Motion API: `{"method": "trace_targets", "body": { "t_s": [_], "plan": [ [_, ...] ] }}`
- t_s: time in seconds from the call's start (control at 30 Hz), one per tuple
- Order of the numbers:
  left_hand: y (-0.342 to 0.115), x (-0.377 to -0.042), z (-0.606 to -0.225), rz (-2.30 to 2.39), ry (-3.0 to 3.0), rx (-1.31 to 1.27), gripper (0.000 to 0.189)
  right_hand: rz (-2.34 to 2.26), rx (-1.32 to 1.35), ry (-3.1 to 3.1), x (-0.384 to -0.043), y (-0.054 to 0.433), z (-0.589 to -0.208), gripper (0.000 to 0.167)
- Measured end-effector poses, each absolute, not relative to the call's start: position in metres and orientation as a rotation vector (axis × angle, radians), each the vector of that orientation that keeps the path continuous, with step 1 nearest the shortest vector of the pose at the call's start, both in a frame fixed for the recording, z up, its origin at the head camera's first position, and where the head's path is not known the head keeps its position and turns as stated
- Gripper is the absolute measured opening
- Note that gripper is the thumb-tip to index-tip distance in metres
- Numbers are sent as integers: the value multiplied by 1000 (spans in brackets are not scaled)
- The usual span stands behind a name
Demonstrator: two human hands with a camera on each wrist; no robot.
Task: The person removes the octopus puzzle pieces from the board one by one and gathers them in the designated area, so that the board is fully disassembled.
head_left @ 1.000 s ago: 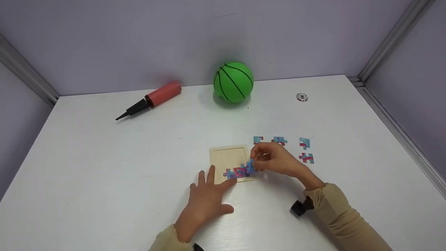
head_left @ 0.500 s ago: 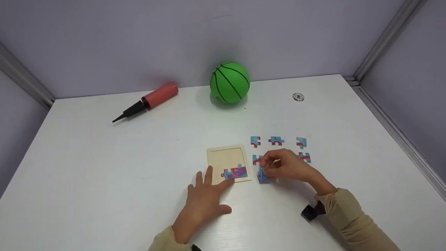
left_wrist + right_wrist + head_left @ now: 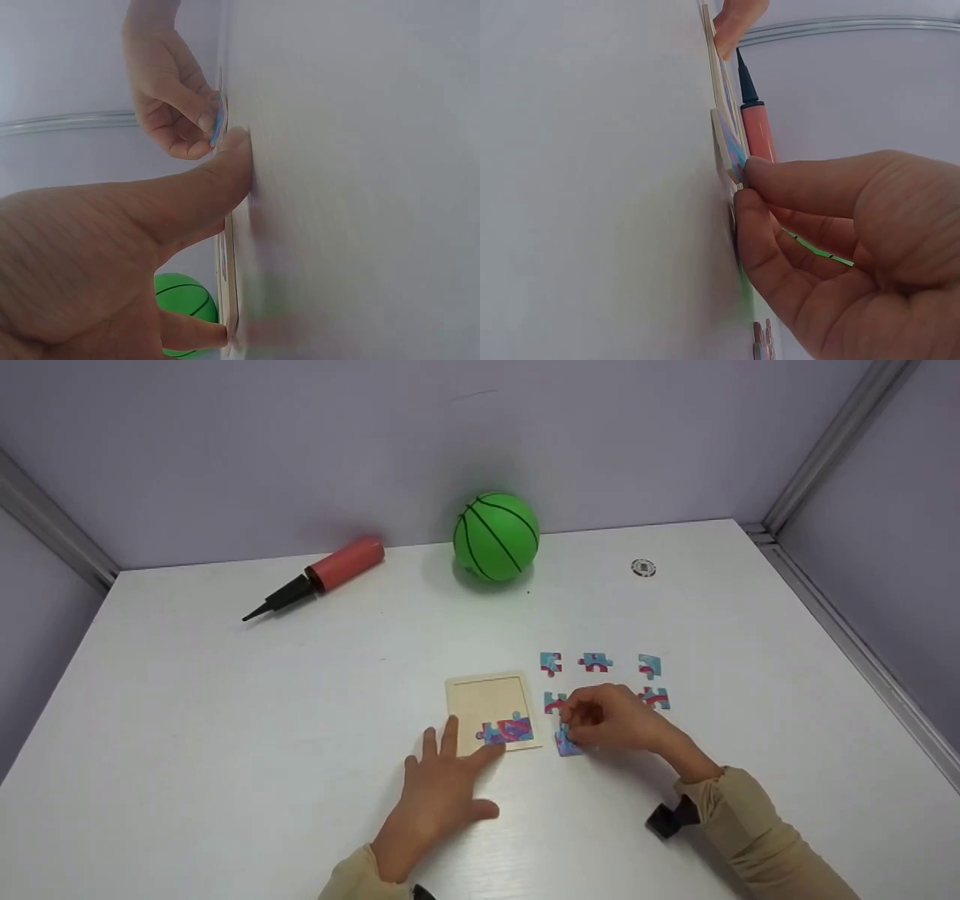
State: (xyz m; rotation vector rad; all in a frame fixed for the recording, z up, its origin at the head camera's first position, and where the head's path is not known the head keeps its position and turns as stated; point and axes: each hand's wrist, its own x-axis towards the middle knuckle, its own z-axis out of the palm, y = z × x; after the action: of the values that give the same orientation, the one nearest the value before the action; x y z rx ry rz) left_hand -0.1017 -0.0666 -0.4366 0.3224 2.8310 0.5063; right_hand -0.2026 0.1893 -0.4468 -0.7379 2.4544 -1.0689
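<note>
In the head view, a wooden puzzle board lies in front of me with joined blue, pink and purple puzzle pieces in its lower right part. My left hand is spread flat at the board's near-left corner, forefinger and thumb-side finger touching its frame. Just right of the board, my right hand pinches a blue puzzle piece between thumb and forefinger. The right wrist view shows this piece tilted on edge close to the tabletop, thumb tip on its printed face.
Loose puzzle pieces lie in rows beyond the right hand, one close to its fingers. A green ball and a red hand pump sit along the back wall. A poker chip lies at the back right.
My right hand has moved right with the pinched puzzle piece, from the board's right side to the table beside it, and then stayed there. My left hand has kept its place.
</note>
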Motion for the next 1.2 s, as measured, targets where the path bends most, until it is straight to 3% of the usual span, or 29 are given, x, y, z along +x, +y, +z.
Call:
{"method": "trace_targets", "body": {
  "t_s": [0.57, 1.2],
  "plan": [
    [-63, -101, -436, 602, 2794, 335, 66, -1068, -788, 2572, -208, 185, -438, 6],
    [-51, -115, -432, 596, 2693, 352, 70, -1140, -990, 2442, -223, 118, -425, 4]
  ]
}}
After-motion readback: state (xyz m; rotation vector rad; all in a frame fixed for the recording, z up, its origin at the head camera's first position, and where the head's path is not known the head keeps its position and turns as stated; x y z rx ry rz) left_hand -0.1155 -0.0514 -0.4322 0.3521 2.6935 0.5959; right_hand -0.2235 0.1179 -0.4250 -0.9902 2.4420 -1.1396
